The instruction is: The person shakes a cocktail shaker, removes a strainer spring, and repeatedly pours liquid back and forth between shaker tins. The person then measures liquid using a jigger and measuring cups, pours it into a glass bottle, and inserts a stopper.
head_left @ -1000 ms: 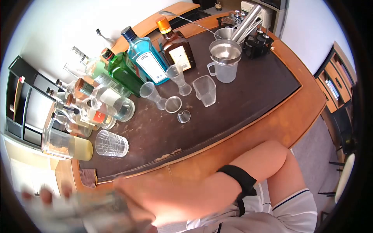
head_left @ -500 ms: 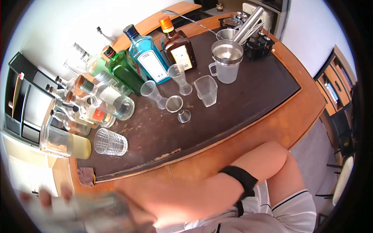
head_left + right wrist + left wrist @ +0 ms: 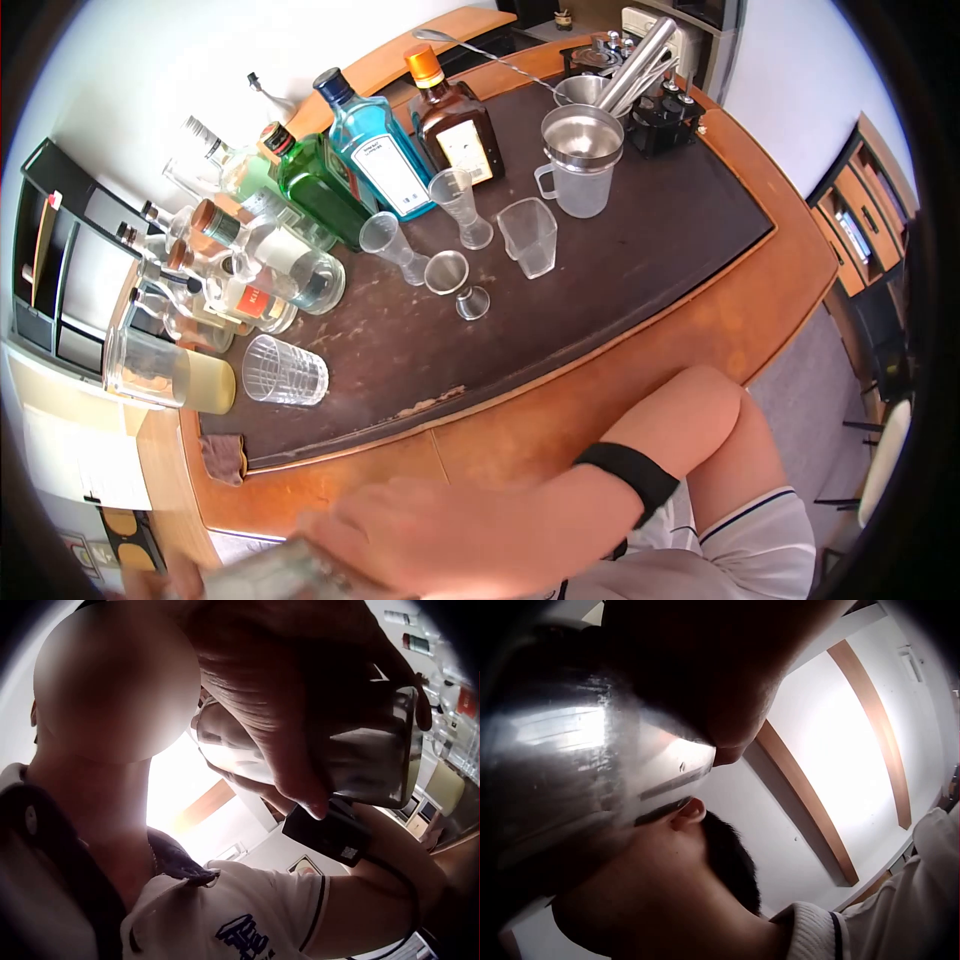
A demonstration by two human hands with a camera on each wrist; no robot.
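Note:
At the bottom left of the head view, a shiny silvery shaker (image 3: 275,578) is blurred, gripped between both hands. My right hand (image 3: 420,530) curls over its near end; fingertips of my left hand (image 3: 165,582) show at its far side. In the right wrist view, the right hand (image 3: 259,697) wraps the shaker (image 3: 367,761), thumb bent along it. The left wrist view has the shaker (image 3: 555,769) close to the lens, beneath the dark left hand (image 3: 705,667). Much of both grips is hidden or in shadow.
Several bottles, including a blue bottle (image 3: 385,165), line the left and back of the dark tabletop (image 3: 620,270). A cut glass (image 3: 286,370), metal jigger (image 3: 458,284), clear measuring cups and a frosted jug (image 3: 582,190) with a metal strainer cup stand before them. A brown cloth (image 3: 223,458) lies at the left corner.
In the head view, both hands and the shaker have moved down and to the right. The black wristband has shifted slightly right; the items on the table keep their places.

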